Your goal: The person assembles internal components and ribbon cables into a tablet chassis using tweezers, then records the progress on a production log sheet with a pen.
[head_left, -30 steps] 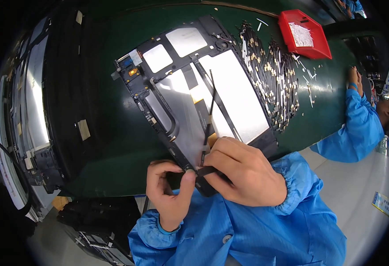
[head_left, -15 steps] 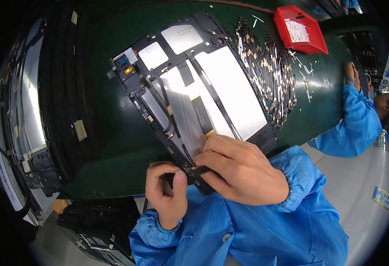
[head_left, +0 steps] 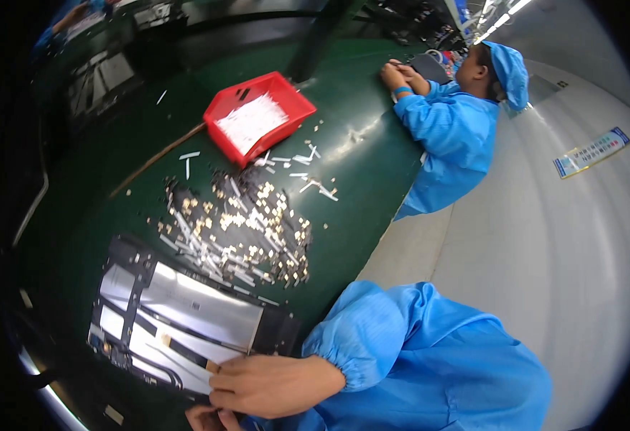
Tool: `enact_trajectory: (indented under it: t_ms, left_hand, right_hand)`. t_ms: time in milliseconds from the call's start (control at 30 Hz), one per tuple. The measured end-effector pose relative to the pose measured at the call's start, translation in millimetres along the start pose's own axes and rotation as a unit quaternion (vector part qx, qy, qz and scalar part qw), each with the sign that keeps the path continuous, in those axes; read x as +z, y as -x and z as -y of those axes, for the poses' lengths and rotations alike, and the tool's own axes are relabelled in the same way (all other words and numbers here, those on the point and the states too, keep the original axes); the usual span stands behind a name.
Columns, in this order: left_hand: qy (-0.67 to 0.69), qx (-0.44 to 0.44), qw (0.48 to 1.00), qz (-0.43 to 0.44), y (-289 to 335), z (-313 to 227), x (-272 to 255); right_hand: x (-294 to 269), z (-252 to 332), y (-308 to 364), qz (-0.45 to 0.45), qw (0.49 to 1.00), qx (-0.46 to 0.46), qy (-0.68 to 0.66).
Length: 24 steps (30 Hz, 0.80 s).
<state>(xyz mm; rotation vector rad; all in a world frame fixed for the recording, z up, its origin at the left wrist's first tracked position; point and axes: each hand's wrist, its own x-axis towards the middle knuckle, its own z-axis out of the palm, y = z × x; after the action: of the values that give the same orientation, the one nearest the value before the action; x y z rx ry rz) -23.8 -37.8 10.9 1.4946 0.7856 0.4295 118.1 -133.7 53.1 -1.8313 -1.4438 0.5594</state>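
Observation:
An opened tablet-like electronic device (head_left: 211, 305) lies at a slant on the green bench, with silver panels in a black frame and dark ribbon strips across it. My right hand (head_left: 275, 384) reaches over its near edge, fingers bent and pressed together. What those fingers hold is hidden beneath them. Low in the picture, my left hand (head_left: 213, 419) is partly cut off by the lower edge. Its visible fingers are curled close to my right fingertips, and I cannot make out what is in them.
Beyond the device lies a heap of short black ribbon cables (head_left: 247, 226) with pale ends. A red bin (head_left: 297, 108) holds white strips, and loose strips (head_left: 320, 188) lie beside it. A co-worker in blue (head_left: 451, 129) sits along the green bench (head_left: 358, 215).
My view has swung to the right, so the device and hands now appear lower and further left. More of the co-worker and floor shows. My right hand stays at the device's near edge.

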Motion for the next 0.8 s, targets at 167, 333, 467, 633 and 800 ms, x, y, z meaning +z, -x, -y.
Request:
enact_trajectory:
  t_ms: [167,333,467,633,800]
  left_hand:
    - [-0.073,0.031,0.997,0.002,4.0,-1.1,-4.5]
    - [-0.022,-0.113,0.99,0.076,25.6,-6.5,-29.8]
    - [-0.042,-0.157,0.973,0.166,33.9,-1.5,-40.5]
    - [-0.04,-0.12,0.986,0.109,36.3,15.4,-48.1]
    - [0.033,0.04,0.996,0.069,30.1,11.7,-33.6]
  right_hand:
    - [-13.9,13.0,-5.0,-0.012,0.992,-0.028,-0.119]
    - [-9.4,14.1,-5.9,-0.041,0.999,-0.017,0.02]
    - [-8.2,6.4,-5.2,-0.072,0.996,-0.052,0.003]
    - [-15.7,12.0,2.0,-0.03,0.972,-0.058,-0.225]
    - [-22.9,6.0,1.8,-0.01,0.967,-0.02,-0.255]
